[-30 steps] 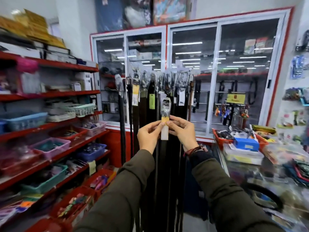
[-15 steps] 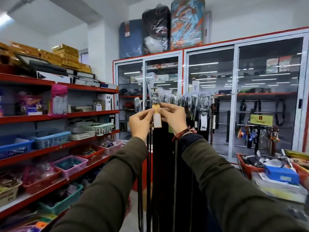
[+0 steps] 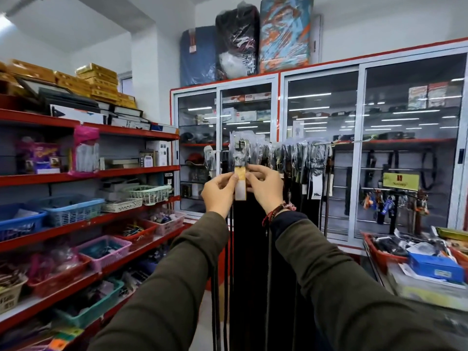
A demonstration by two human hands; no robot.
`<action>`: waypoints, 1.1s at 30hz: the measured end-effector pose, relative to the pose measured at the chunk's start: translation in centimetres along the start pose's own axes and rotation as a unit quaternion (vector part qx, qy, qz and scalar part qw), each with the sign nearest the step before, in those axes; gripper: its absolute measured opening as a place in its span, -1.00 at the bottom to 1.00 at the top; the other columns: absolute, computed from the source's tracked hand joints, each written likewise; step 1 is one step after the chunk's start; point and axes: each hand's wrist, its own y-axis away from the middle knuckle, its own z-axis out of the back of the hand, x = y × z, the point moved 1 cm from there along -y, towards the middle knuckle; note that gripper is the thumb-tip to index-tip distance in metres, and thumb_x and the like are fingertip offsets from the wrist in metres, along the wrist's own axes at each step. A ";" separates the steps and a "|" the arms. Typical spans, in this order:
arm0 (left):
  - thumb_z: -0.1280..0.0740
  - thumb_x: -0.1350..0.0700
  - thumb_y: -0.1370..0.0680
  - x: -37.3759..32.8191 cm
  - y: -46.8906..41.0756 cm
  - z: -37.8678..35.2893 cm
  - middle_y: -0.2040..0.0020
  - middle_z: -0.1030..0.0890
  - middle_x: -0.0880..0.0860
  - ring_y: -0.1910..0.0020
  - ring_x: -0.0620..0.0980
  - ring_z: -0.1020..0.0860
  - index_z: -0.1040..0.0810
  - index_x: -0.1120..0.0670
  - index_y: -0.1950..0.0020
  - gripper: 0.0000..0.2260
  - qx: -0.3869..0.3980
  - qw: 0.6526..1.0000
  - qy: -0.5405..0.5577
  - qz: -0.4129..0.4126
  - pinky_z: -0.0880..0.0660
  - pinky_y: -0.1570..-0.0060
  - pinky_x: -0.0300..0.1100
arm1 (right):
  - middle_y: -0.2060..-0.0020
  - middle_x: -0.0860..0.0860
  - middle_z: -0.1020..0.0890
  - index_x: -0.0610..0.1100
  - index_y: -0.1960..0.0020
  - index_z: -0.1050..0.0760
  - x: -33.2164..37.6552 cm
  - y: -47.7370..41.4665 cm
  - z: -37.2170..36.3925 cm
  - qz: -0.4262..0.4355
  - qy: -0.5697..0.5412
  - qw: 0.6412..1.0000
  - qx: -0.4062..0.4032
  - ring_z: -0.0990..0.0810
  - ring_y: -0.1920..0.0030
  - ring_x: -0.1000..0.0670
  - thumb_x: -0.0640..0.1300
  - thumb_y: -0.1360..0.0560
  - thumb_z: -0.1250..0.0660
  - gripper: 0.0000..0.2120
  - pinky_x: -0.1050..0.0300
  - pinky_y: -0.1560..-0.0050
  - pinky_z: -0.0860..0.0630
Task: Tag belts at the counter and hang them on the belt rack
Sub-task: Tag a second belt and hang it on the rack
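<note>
I hold a black belt [image 3: 240, 249] up in front of me, its plastic-wrapped buckle [image 3: 238, 150] on top and its strap hanging straight down. A yellow and white tag [image 3: 240, 184] sits just under the buckle. My left hand [image 3: 219, 192] pinches the tag and belt from the left, and my right hand [image 3: 266, 184] pinches them from the right. Behind them the belt rack [image 3: 301, 150] carries several dark belts with wrapped buckles, some with white tags.
Red shelves [image 3: 88, 219] with plastic baskets run along the left. A glass cabinet [image 3: 324, 148] with a red frame fills the back wall. The counter [image 3: 425, 282] at the right is crowded with red trays, a blue box and papers.
The view has tilted up from the counter toward the cabinet top. Both hands have kept their hold on the tagged belt and raised it to the height of the rack.
</note>
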 end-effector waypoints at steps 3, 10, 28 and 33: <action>-0.31 0.11 -0.64 1.8 1.8 -0.4 -0.33 -0.61 0.10 -0.29 0.06 -0.58 -0.53 0.09 -0.41 -0.67 0.005 0.990 -0.108 -0.089 -0.51 -0.24 -0.15 | -0.14 -0.06 -0.69 -0.12 -0.28 -0.60 -2.2 1.7 0.7 0.093 0.108 0.989 -0.040 -0.67 -0.14 -0.03 -0.16 -0.61 -0.24 -0.70 0.04 -0.23 -0.58; -0.18 0.01 -0.68 10.5 9.5 -1.4 -0.69 0.06 0.03 -0.68 0.06 0.09 -0.08 0.02 -0.65 -0.44 0.058 0.910 -0.337 -0.235 0.03 -0.63 -0.03 | -0.59 -0.01 -0.25 -0.04 -0.57 -0.27 -11.6 8.6 3.9 0.142 0.328 0.932 -0.065 -0.15 -0.62 -0.07 -0.05 -0.67 -0.11 -0.53 -0.03 -0.60 -0.15; -0.10 -0.03 -0.70 22.7 29.4 -13.7 -0.69 0.01 0.00 -0.67 0.02 0.13 -0.10 0.02 -0.65 -0.48 0.376 0.847 -0.332 -0.174 0.21 -0.64 0.06 | -0.64 -0.06 -0.07 -0.04 -0.58 -0.23 -26.6 24.8 23.9 -0.177 0.519 0.824 -0.140 0.04 -0.65 -0.18 -0.03 -0.64 -0.16 -0.48 -0.29 -0.59 0.08; -0.05 -0.04 -0.73 23.5 34.3 -21.2 -0.68 0.01 -0.06 -0.67 -0.04 0.15 -0.02 0.01 -0.66 -0.49 0.492 0.822 -0.256 -0.131 0.21 -0.65 -0.03 | -0.62 -0.22 -0.04 -0.17 -0.56 -0.26 -28.2 27.6 33.0 -0.365 0.487 0.753 -0.251 0.01 -0.62 -0.27 -0.14 -0.57 -0.25 -0.43 -0.24 -0.56 0.06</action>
